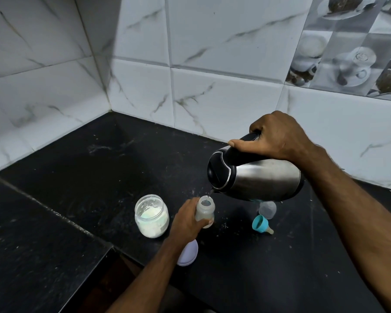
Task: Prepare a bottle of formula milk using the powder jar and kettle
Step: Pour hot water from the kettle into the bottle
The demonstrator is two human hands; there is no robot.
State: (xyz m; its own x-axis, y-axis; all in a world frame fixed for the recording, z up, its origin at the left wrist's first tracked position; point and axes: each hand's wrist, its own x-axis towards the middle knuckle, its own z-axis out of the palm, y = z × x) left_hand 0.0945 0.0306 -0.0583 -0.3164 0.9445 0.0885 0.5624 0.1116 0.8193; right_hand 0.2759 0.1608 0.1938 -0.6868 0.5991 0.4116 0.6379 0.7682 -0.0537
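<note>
Two hands at work, seven items on the bench, entered from nearest to farthest.

1. Lid (188,253), pale lilac, lying at the bench's front edge beside my left forearm. Likely the jar's; not needed yet.
2. My left hand (186,222), fingers and thumb curled round the bottle (205,213), which stands upright on the bench with its neck open. Best practice, as I judge it: keep this hold firm and the base flat, so the narrow mouth stays under the stream.
3. Powder jar (151,216), clear glass, uncapped, white powder inside, just to the left of the bottle and apart from it.
4. Teal collar with teat (261,224), on its side to the right of the bottle; a clear cap (267,209) just behind it, partly under the kettle.
5. Kettle (255,173), steel body, black lid, held tilted in the air with its spout just over the bottle mouth; a thin stream appears to be falling in. My right hand (278,137) grips the black handle from above. I should tip slowly, watch the level and right the kettle before the neck floods; hot water near my left thumb is the risk.
6. Bench (113,168), black stone, speckled with white dust and crumbs, with a seam and a step down at the left.
7. Walls (212,41), white marble-look tile meeting in a corner, with a printed grey panel of cups at upper right.
</note>
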